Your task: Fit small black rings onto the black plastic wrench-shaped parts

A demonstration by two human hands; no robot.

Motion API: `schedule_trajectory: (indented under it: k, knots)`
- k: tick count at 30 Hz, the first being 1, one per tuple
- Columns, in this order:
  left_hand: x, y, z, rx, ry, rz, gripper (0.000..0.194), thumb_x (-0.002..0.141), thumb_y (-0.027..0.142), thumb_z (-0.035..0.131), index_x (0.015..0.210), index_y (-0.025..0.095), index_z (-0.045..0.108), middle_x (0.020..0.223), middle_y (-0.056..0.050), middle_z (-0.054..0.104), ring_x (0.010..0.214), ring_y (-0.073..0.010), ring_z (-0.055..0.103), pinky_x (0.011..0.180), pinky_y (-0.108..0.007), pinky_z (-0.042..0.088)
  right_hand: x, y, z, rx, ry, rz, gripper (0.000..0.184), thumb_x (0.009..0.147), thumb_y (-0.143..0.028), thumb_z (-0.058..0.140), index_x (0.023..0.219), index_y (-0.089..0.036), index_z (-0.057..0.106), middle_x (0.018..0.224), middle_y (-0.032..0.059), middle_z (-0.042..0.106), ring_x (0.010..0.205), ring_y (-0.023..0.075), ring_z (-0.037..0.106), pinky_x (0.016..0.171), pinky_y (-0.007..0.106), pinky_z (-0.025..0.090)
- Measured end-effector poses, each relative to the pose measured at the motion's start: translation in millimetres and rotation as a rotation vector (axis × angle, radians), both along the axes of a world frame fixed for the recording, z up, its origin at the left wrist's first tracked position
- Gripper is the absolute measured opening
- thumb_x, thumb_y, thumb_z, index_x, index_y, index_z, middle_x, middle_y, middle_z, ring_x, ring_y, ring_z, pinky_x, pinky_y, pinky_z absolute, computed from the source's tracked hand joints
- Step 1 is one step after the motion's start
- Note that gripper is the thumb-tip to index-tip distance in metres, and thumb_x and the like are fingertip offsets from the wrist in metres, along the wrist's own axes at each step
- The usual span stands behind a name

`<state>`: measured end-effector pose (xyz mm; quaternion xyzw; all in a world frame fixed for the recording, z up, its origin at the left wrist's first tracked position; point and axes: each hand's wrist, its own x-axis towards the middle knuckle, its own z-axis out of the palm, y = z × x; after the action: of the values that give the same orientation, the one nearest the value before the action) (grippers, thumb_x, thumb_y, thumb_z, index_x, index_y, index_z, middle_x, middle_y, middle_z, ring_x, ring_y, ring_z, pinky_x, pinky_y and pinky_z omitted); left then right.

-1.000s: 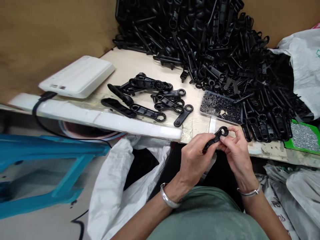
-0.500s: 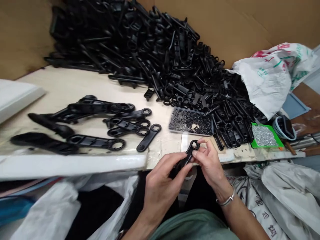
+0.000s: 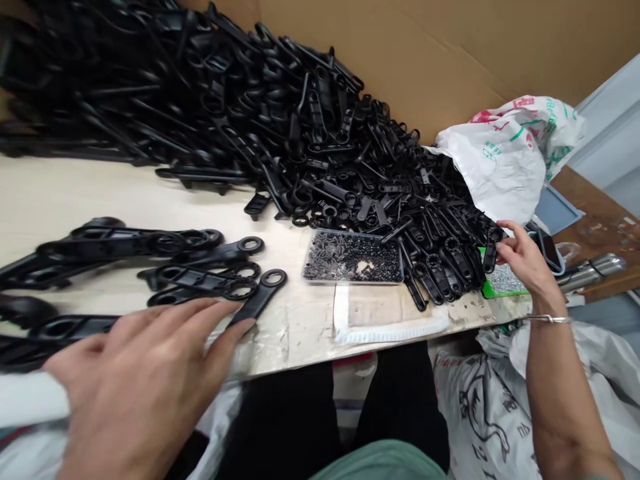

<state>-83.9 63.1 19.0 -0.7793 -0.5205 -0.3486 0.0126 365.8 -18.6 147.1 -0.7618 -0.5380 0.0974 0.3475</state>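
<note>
My left hand point(image 3: 145, 380) is spread flat and blurred at the table's front edge, holding nothing. Its fingertips reach a row of long black plastic arms with ring ends point(image 3: 165, 267) laid out on the left. My right hand point(image 3: 525, 263) is stretched to the right end of a big pile of the same black parts point(image 3: 300, 120). Its thumb and forefinger pinch one black part point(image 3: 491, 250) just above a green tray of small silvery pieces point(image 3: 503, 281).
A clear tray of tiny black pieces point(image 3: 353, 257) sits mid-table, with a white taped patch point(image 3: 390, 313) in front of it. A white printed sack point(image 3: 505, 160) lies at the right against a cardboard wall point(image 3: 450, 53). More sacks point(image 3: 480, 407) stand below the table edge.
Both hands were together on one black arm in front of me. Now they are apart: the left has swung to the laid-out arms, the right to the pile's right end. The view turned right.
</note>
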Motion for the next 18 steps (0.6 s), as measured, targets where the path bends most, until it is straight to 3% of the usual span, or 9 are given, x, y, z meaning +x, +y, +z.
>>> schedule_trajectory:
  k: [4, 10, 15, 18]
  knots:
    - [2, 8, -0.1, 0.054, 0.214, 0.029, 0.037, 0.094, 0.038, 0.037, 0.083, 0.021, 0.068, 0.081, -0.007, 0.074, 0.077, -0.0255, 0.062, 0.062, -0.033, 0.028, 0, 26, 0.6, -0.005, 0.015, 0.061, 0.053, 0.078, -0.034, 0.059, 0.128, -0.022, 0.050, 0.072, -0.0022, 0.057, 0.061, 0.0153, 0.054, 0.058, 0.028, 0.049]
    - [6, 13, 10.7, -0.260, 0.359, 0.091, 0.016, 0.085, 0.029, 0.057, 0.089, 0.022, 0.071, 0.075, -0.004, 0.072, 0.080, -0.0267, 0.065, 0.065, -0.033, 0.030, -5, 72, 11.7, -0.028, -0.204, 0.164, 0.044, 0.079, -0.028, 0.056, 0.122, -0.019, 0.059, 0.071, 0.0000, 0.058, 0.060, 0.0151, 0.050, 0.057, 0.028, 0.044]
    - [16, 5, 23.5, -0.375, 0.306, 0.056, 0.025, 0.092, 0.022, 0.047, 0.085, 0.020, 0.071, 0.087, -0.007, 0.074, 0.091, -0.0286, 0.064, 0.077, -0.041, 0.032, 0, 93, 6.9, -0.114, -0.359, 0.112, 0.040, 0.084, -0.022, 0.057, 0.123, -0.016, 0.063, 0.071, 0.0036, 0.061, 0.056, 0.0144, 0.046, 0.056, 0.031, 0.037]
    - [17, 3, 22.7, -0.410, 0.213, 0.100, 0.020, 0.089, 0.021, 0.052, 0.079, 0.021, 0.070, 0.087, -0.006, 0.074, 0.092, -0.0270, 0.063, 0.079, -0.042, 0.032, 7, 93, -2.5, -0.153, -0.487, 0.045, 0.035, 0.085, -0.025, 0.060, 0.120, -0.020, 0.067, 0.075, 0.0063, 0.065, 0.054, 0.0147, 0.049, 0.058, 0.033, 0.038]
